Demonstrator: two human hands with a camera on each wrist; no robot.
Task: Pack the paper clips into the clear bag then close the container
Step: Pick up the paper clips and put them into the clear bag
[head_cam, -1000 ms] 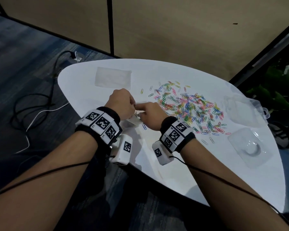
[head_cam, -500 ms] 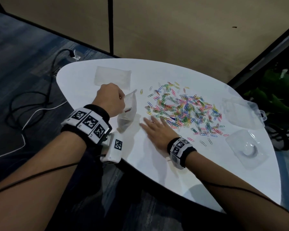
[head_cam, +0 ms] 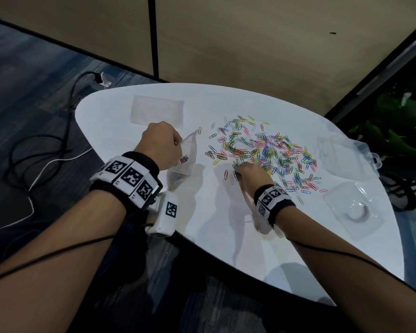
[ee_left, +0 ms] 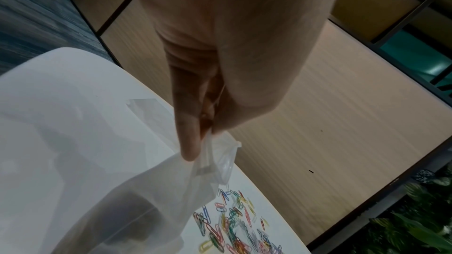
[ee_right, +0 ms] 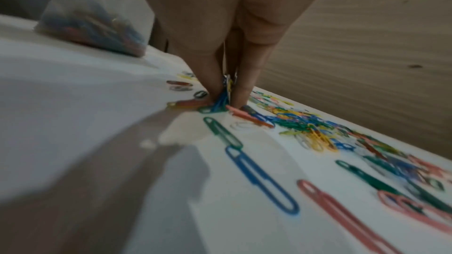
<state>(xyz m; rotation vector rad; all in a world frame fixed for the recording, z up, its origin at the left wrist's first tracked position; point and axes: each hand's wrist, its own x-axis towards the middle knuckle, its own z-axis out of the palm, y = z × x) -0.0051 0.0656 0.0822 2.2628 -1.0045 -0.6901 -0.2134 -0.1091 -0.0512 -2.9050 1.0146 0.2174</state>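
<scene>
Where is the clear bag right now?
In the head view, the clear bag hangs from the left hand, left of the paper clip pile.

– What did the person wear?
– A black wristband [head_cam: 127, 180] on the left, carrying white square-coded tags, with a white camera box [head_cam: 165, 216] beneath it.
– And the right?
– A matching band [head_cam: 273, 200]. Thin black cables [head_cam: 46, 257] ran along both bare forearms.

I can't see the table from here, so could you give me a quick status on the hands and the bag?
Left hand pinches clear bag rim, some clips inside. Right hand pinches paper clips at pile edge. Most still loose on table.
</scene>
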